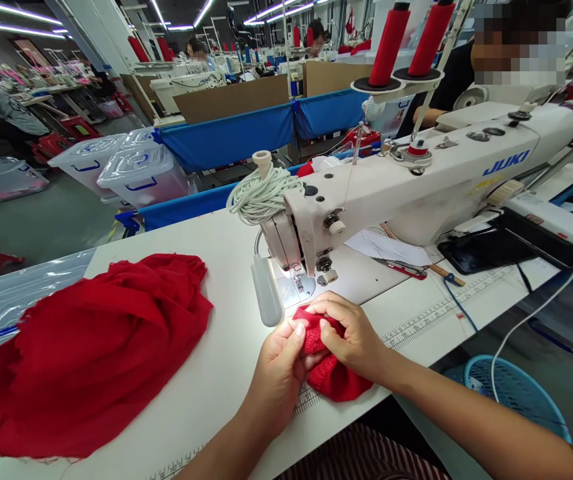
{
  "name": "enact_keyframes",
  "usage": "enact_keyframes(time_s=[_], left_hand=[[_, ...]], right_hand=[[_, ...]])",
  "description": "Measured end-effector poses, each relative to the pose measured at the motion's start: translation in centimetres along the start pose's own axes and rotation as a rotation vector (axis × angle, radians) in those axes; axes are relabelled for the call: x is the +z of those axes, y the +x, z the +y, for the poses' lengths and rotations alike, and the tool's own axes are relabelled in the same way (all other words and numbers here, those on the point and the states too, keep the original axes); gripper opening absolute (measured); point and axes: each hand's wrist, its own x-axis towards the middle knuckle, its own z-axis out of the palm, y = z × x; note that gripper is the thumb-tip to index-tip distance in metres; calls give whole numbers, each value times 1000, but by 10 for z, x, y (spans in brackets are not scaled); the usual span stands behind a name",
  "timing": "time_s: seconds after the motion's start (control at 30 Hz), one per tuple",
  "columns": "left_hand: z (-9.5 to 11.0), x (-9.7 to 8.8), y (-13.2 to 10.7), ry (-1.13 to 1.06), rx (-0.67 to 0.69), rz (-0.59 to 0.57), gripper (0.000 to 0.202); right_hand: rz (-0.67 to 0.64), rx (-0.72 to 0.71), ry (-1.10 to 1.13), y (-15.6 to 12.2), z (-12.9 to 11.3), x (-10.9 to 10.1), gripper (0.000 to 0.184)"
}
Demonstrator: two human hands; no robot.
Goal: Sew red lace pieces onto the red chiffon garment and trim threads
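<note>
Both my hands pinch a small red knit piece [334, 377] on the white table, just in front of the needle plate [297, 287] of a white JUKI sewing machine [416, 180]. My left hand [277, 370] grips the piece's left edge with curled fingers. My right hand [349, 333] lies over its top, fingers closed on the fabric. A large pile of red knit fabric [91, 353] lies to the left, apart from both hands.
A coil of white cord [259, 193] rests on the machine head; two red thread cones [391, 43] stand above. Papers, a tool and a black tablet [481, 250] lie to the right. A blue basket [511, 390] sits below the table edge. Another person sits opposite; plastic bins [136, 170] stand left.
</note>
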Motion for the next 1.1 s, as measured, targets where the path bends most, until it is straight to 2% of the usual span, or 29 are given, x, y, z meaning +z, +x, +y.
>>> enact_keyframes(time_s=[0.13,0.27,0.43,0.63,0.77,0.9,1.03,1.1], left_hand=[[3,-1,0,1,-6,13,30],[8,-1,0,136,-9,53,36],[9,-3,1,193,-12,121,32],[0,-3,0,163,33,62,18],[-5,-3,1,190,-2,61,21],[0,-5,3,103,5,69,24],[7,-4,2,95,11,31,27],[9,-2,1,122,-1,55,28]], right_hand=[[-14,0,26,-1,-1,-3,25],[-4,30,-48,-1,-3,-2,24],[163,-21,-153,-2,-1,-1,17],[17,69,-70,0,-2,3,7],[-69,61,8,4,-2,3,19],[24,126,74,1,2,-1,23],[38,216,10,-3,4,-1,3],[32,194,-54,-4,3,0,10]])
